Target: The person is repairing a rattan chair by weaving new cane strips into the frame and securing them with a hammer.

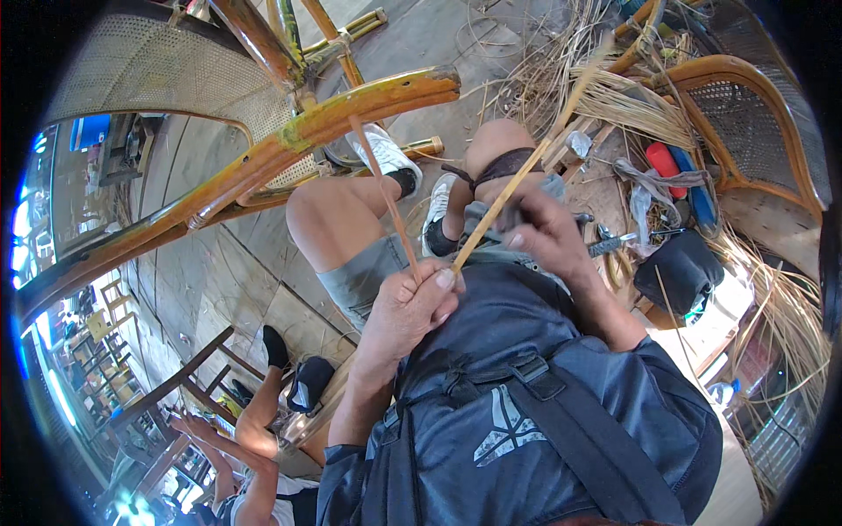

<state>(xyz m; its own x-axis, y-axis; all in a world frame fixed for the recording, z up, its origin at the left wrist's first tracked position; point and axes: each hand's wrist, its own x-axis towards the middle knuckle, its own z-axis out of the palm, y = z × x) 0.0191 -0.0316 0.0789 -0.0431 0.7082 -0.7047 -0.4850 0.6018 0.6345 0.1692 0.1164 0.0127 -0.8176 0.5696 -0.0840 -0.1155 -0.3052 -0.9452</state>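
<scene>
My left hand (410,309) is closed in front of my belly, thumb pressed against the fingers. It pinches the lower end of a pale yellow cane strip (502,200), which slants up and to the right past my knee. A narrower reddish-brown strip (386,191) also runs from this hand, up to the edge of a bamboo chair rail (377,101). Whether the two strips join inside the hand is hidden. My right hand (548,230) is just right of the pale strip, its fingers curled and smeared by motion; whether they touch the strip does not show.
Woven chair backs stand at the upper left (167,66) and right (745,127). Loose cane bundles (627,105) lie at the upper right. Beside my right arm are a black pouch (680,273) and a red object (667,168). Another person's arm (232,447) shows at lower left.
</scene>
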